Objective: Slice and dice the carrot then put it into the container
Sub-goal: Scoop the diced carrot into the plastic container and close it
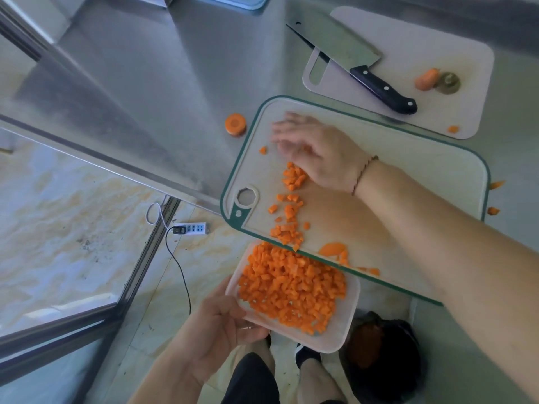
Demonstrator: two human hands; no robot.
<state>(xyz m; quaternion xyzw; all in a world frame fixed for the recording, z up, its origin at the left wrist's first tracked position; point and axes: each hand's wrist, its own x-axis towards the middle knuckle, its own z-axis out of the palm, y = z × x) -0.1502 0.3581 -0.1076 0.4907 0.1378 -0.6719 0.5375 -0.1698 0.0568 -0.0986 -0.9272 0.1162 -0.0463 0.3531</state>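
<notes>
Sweeping is the step in hand: diced carrot point(291, 199) is strung along the green-rimmed board point(408, 176), which overhangs the counter edge, w/ most dice already in the container point(347, 325) held just below. Right hand point(318, 153) lies flat on the board, fingers straight and spread, blurred. Container rim is gripped by the left hand point(221, 322), thumb on top. Container should be kept tight under the board lip, dice pushed in short strokes. 1 stray cube point(263, 150) shouldn't be missed. No readable writing can be made out.
</notes>
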